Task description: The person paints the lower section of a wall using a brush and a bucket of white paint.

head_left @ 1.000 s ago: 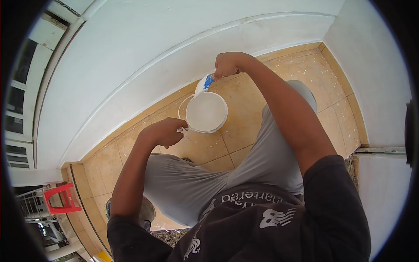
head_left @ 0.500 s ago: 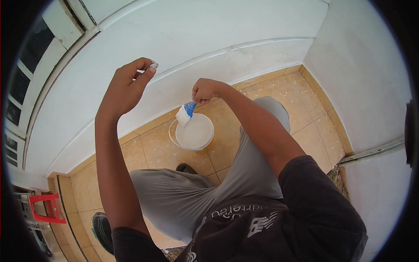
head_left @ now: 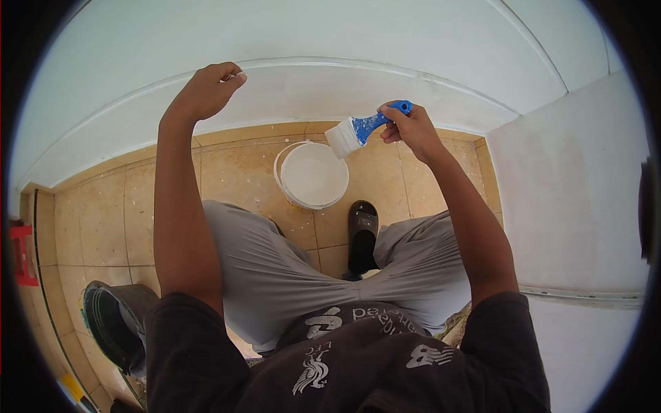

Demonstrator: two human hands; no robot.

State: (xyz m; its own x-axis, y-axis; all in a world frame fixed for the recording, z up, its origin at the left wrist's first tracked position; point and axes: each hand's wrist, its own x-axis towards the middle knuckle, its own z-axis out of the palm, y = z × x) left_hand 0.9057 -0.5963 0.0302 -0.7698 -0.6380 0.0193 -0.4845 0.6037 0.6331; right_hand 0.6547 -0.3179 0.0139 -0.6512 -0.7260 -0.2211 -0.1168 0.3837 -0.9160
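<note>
A paintbrush [head_left: 370,127] with a blue, paint-spotted handle and white-coated bristles is gripped in my right hand [head_left: 412,131]. Its bristles point down and left, near the right rim of a white bucket [head_left: 281,180]. Whitish paint [head_left: 315,175] fills the bucket's opening, and its handle lies against the left side. My left hand [head_left: 210,91] is raised in front of the wall, up and left of the bucket. Its thumb and fingers are pinched together, with a small whitish bit at the tips that I cannot make out.
A white wall [head_left: 303,34] with a raised moulding runs ahead and meets another wall [head_left: 571,186] at right. Paint specks dot the tan tile floor [head_left: 165,199]. A black bucket [head_left: 113,320] stands at left, near a red plastic object [head_left: 24,256]. My sandalled foot [head_left: 363,219] is beside the paint.
My right hand has lifted the paintbrush up and right, away from above the paint. My left hand stays raised and pinched. The view has turned, bringing the black bucket more into sight.
</note>
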